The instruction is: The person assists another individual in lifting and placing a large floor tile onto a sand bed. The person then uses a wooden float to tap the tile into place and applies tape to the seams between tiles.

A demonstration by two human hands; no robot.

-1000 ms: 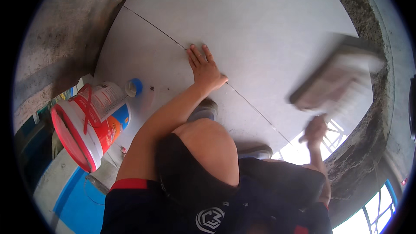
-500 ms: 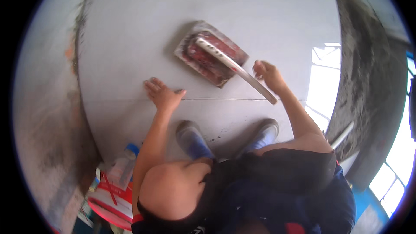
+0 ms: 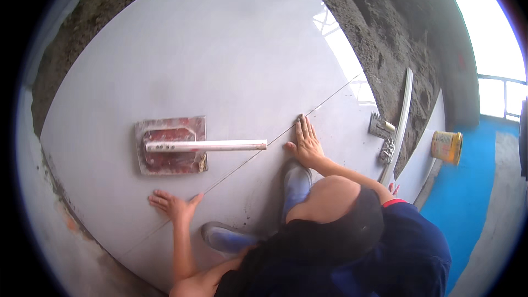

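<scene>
Spread on the large pale grey tile (image 3: 242, 55), my left hand (image 3: 177, 207) rests with fingers apart near the thin seam that crosses the floor. My right hand (image 3: 308, 146) also lies flat, its fingertips at the seam farther up to the right. Neither holds anything. Between and beyond them a flat rectangular tamping tool (image 3: 170, 157) with a worn red top and a straight silver handle lies on the tile. Its handle points right and its end reaches close to the seam, apart from both hands.
Rough grey mortar (image 3: 374, 27) borders the tile at right. A notched trowel (image 3: 381, 126) lies near the right edge, beside a long pale bar (image 3: 406, 102). A yellow tub (image 3: 446, 147) stands by a blue strip (image 3: 462, 187). At left runs a wall (image 3: 38, 187).
The view has turned, so the tool's handle now points straight right. My right hand has gone from half-curled beside the handle to flat at the seam; my left hand stays flat.
</scene>
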